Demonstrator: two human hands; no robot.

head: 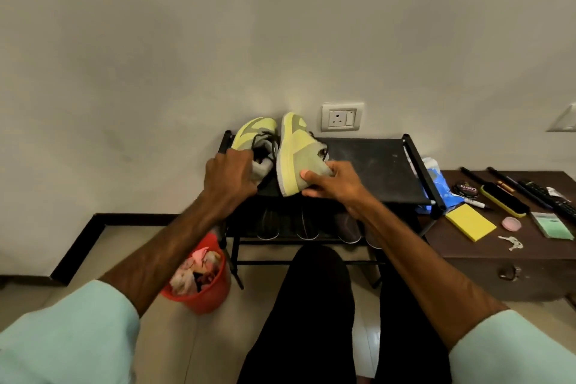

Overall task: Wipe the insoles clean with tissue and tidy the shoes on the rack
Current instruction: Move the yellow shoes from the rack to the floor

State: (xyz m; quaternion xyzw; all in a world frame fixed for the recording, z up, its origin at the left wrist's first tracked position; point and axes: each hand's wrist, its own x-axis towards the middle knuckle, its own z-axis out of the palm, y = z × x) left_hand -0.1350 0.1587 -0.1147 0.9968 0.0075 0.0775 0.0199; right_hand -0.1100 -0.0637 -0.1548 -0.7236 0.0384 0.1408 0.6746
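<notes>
Two yellow-and-grey sneakers stand on the top shelf of a black shoe rack (pixel 374 162) against the wall. The left sneaker (pixel 254 135) points toe-first at the wall, and my left hand (pixel 229 176) grips its heel and grey collar. The right sneaker (pixel 297 153) is tilted onto its side with the pale sole edge facing left. My right hand (pixel 332 185) holds that shoe's heel, thumb on the side and fingers underneath. No tissue or insole shows in either hand.
Several dark shoes (pixel 307 224) sit on the rack's lower shelf. A red bucket (pixel 202 277) of crumpled tissue stands left of the rack. A brown cabinet (pixel 511 256) on the right carries a blue pack (pixel 439 181), yellow sponge (pixel 470 221), polish tin, brush, keys. My black-trousered knee (pixel 314 305) is in front.
</notes>
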